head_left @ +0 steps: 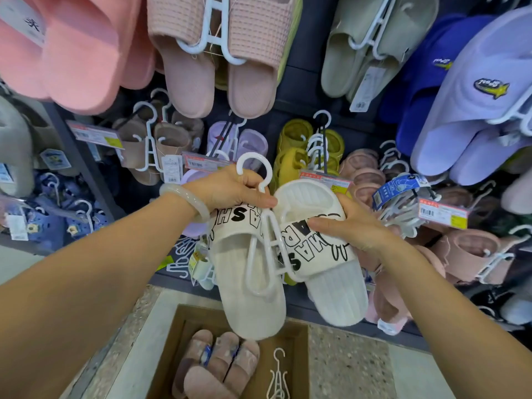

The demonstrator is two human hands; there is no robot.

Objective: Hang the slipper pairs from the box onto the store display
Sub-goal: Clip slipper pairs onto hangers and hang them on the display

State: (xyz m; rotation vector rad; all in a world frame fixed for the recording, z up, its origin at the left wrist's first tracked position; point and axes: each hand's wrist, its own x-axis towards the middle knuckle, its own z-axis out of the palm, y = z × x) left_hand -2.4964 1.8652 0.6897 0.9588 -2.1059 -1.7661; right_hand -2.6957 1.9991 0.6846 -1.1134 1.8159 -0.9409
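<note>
- Rows of slipper pairs crowd a dark store display wall [290,90], each pair clipped to a white plastic hanger and hooked on a peg, with price tags at the peg ends so shoppers can read them.
- Held out before the wall, a cream slipper pair [288,263] printed with black lettering sits on its own white hanger [266,226], the two soles flanking the hanger's central frame.
- Near the hanger's top, the left hand [230,188], a pale bangle [187,197] at its wrist, pinches the stem just under the open hook [254,168], apparently to keep the hook free and pointed at the wall.
- On the other side, the right hand [345,226] wraps over the strap of the right-side slipper, seemingly to steady the pair and stop it swinging.
- Below, an open cardboard box [296,341] on the speckled floor holds a pink slipper pair [216,367] and a spare hanger [277,375], stock not yet hung.
- Judging by the grip, the cream pair is about to go onto a peg; none is touched yet.
</note>
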